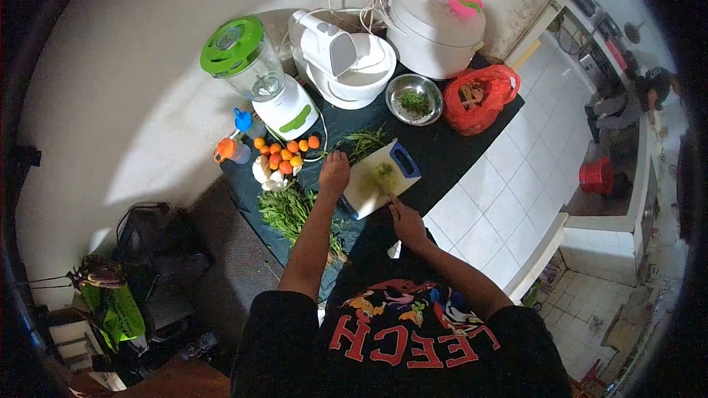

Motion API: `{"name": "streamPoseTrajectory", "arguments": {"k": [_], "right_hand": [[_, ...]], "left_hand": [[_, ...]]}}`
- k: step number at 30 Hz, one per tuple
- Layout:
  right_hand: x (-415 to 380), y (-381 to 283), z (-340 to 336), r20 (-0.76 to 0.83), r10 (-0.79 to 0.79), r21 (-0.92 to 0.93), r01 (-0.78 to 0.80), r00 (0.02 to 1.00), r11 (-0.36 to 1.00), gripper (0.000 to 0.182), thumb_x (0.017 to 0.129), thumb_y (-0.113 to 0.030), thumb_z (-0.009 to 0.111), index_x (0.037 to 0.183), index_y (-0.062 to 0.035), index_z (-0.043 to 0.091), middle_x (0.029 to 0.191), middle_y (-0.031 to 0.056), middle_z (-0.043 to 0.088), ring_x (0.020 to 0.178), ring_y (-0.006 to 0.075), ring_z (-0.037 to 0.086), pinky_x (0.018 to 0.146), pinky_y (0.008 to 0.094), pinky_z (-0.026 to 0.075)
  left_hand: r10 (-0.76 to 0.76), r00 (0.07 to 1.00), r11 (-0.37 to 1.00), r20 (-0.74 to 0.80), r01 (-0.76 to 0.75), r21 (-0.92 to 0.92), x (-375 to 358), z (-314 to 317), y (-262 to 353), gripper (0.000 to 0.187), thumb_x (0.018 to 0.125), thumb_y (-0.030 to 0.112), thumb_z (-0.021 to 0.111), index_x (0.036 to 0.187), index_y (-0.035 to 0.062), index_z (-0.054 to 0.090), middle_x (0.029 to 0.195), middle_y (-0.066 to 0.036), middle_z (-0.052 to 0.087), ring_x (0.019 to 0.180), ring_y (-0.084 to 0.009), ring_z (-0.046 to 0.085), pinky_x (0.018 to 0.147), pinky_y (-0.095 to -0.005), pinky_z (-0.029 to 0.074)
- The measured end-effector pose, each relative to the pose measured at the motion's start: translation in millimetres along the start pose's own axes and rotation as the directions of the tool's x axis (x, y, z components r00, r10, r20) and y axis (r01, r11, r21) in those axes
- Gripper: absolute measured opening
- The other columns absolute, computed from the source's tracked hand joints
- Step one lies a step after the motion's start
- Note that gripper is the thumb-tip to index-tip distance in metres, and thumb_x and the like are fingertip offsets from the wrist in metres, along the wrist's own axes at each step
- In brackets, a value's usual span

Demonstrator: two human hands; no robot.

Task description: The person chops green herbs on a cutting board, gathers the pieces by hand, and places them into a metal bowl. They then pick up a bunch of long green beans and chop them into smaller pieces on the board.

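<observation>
My right hand (408, 222) is closed around the handle of a knife (391, 197), its blade resting over the cutting board (366, 195). A small heap of chopped greens (385, 170) lies on this pale board with blue ends. My left hand (335, 171) is just off the board's left edge, fingers drawn together; whatever is in them is too small to make out. Long green leaves (366, 143) lie beyond the board, close to the left hand. A larger bunch of leafy greens (287, 211) lies left of my left forearm.
Orange tomatoes (285, 155) and garlic (262, 171) sit at the left, by a blender (284, 107). Behind are a white stand mixer (332, 48), a large white pot (428, 37), a metal bowl of chopped greens (394, 105) and a red plastic bag (487, 114).
</observation>
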State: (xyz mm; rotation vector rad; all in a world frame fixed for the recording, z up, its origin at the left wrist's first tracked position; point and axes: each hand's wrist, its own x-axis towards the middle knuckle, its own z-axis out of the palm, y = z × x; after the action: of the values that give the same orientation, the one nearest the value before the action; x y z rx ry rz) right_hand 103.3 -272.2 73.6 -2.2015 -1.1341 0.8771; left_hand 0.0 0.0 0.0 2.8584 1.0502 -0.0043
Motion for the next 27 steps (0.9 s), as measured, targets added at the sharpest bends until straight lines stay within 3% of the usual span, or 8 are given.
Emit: {"name": "streamPoseTrajectory", "arguments": {"k": [2,5,12,14,18,21,23,27], "right_hand": [[4,-4,-5,-0.142,-0.005,0.021,0.008,0.990,1.000,0.045,0.108,-0.027,0.050,0.151,-0.0123,0.052,0.107,0.0325,0.070,0.098,0.0479,0.070,0.087,0.0535,0.055],[12,-1,16,-0.235,-0.040,0.103,0.066,0.971,0.992,0.043,0.109,-0.027,0.048,0.149,-0.0117,0.054,0.105,0.0315,0.071,0.096,0.0490,0.069,0.085,0.0529,0.055],[-20,-5,8,-0.023,-0.008,0.101,0.010,1.000,0.995,0.047,0.110,-0.032,0.046,0.153,-0.0148,0.048,0.106,0.0298,0.071,0.098,0.0479,0.069,0.089,0.0567,0.054],[-23,-3,2,0.017,-0.005,0.107,0.003,1.000,0.994,0.046,0.109,-0.031,0.047,0.152,-0.0155,0.050,0.102,0.0311,0.071,0.096,0.0487,0.069,0.087,0.0573,0.054],[-14,10,3,-0.107,-0.111,0.115,0.124,0.988,0.986,0.045,0.109,-0.031,0.048,0.152,-0.0174,0.050,0.099,0.0323,0.070,0.095,0.0489,0.069,0.085,0.0575,0.054],[-9,-3,-17,-0.007,0.065,0.146,-0.063,0.998,0.987,0.044,0.109,-0.031,0.047,0.150,-0.0157,0.051,0.101,0.0322,0.070,0.096,0.0489,0.069,0.084,0.0570,0.055],[-9,-1,-19,-0.057,0.048,0.154,-0.039,0.997,0.987,0.043,0.110,-0.030,0.047,0.149,-0.0147,0.053,0.106,0.0312,0.070,0.099,0.0490,0.069,0.085,0.0556,0.056],[-16,-1,-22,-0.051,0.030,0.184,-0.020,0.998,0.983,0.042,0.109,-0.029,0.048,0.148,-0.0139,0.054,0.111,0.0305,0.070,0.102,0.0490,0.069,0.088,0.0547,0.056]], "left_hand": [[0.073,0.986,0.995,-0.151,-0.082,-0.054,1,12,-6,0.020,0.095,0.011,0.058,0.114,0.0085,0.063,0.112,-0.015,0.063,0.110,-0.0334,0.064,0.090,-0.0425,0.059],[0.063,0.991,0.983,-0.121,-0.082,-0.163,-17,-44,-7,0.013,0.093,0.008,0.055,0.102,0.0050,0.065,0.105,-0.014,0.065,0.104,-0.0332,0.066,0.083,-0.0437,0.061],[0.130,0.983,0.982,-0.128,-0.146,-0.122,2,-25,-9,0.013,0.091,0.014,0.058,0.095,0.0044,0.066,0.102,-0.013,0.066,0.103,-0.0326,0.066,0.081,-0.0440,0.061],[0.093,0.996,0.992,0.018,-0.091,-0.083,8,-27,-9,0.017,0.091,0.018,0.059,0.098,0.0038,0.066,0.102,-0.013,0.066,0.104,-0.0327,0.067,0.081,-0.0441,0.061],[0.195,0.981,0.979,0.016,-0.194,-0.058,10,-33,-11,0.019,0.092,0.020,0.059,0.100,0.0030,0.064,0.104,-0.013,0.066,0.105,-0.0328,0.067,0.082,-0.0450,0.061],[0.149,0.989,0.982,0.022,-0.146,-0.123,14,-6,-16,0.020,0.093,0.020,0.058,0.104,0.0036,0.063,0.107,-0.014,0.065,0.106,-0.0333,0.067,0.084,-0.0456,0.060],[0.381,0.924,0.925,-0.041,-0.381,0.006,17,36,-34,0.019,0.094,0.019,0.057,0.103,0.0037,0.063,0.108,-0.015,0.064,0.108,-0.0334,0.066,0.085,-0.0459,0.060],[0.181,0.983,0.957,-0.022,-0.181,-0.225,2,-34,-11,0.017,0.093,0.017,0.058,0.099,0.0035,0.067,0.106,-0.017,0.065,0.106,-0.0342,0.068,0.083,-0.0464,0.061]]}}
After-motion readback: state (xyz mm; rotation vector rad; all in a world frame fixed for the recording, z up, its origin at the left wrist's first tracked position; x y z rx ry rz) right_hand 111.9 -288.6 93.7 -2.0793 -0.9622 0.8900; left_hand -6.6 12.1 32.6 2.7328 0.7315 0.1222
